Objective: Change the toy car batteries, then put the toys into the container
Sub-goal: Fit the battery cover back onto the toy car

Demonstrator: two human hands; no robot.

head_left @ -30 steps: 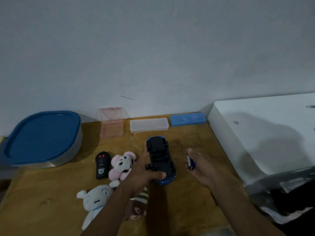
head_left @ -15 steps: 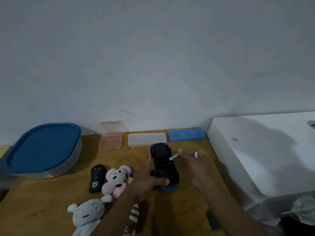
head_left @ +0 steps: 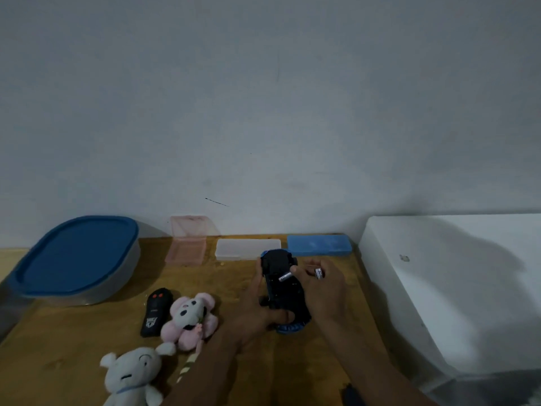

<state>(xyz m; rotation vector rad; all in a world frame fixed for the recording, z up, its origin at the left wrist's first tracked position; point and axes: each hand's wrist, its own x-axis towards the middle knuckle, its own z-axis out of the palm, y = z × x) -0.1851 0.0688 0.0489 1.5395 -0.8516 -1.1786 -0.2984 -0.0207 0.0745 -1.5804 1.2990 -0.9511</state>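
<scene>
**On the wooden surface: toy car upside down, battery at its underside**

On the wooden surface (head_left: pixel 87 332), right of the middle, the toy car (head_left: pixel 285 291) lies belly up, its black underside to the camera and its blue body showing only at the near and far ends. The left hand (head_left: pixel 254 320) grips it: the thumb crosses the near end, and the fingers (head_left: pixel 258 271) curl up along the car's left side. The right hand (head_left: pixel 325 291) reaches in from the other side, its fingertips pinching a battery (head_left: pixel 284 276) that lies tilted against the far half of the underside. Whether the battery sits in its slot cannot be told. A second battery (head_left: pixel 319 272) is tucked among the curled fingers of the same hand, its metal end facing up.

At the far left stands the container (head_left: pixel 128 276), its blue lid (head_left: pixel 76 256) on. Along the wall (head_left: pixel 263 112) lie three small boxes in a row: a pink box (head_left: pixel 187 247) with its lid raised, a clear box (head_left: pixel 247 249) and a blue box (head_left: pixel 319 245), the last two closed. The car's far end is just beside the clear box.

Left of the car lies a black remote (head_left: pixel 155 312), touching a pink plush toy (head_left: pixel 190 320). A white plush toy (head_left: pixel 131 373) lies nearer, at the bottom edge. A large white block (head_left: pixel 453 288) borders the surface on the right.
</scene>
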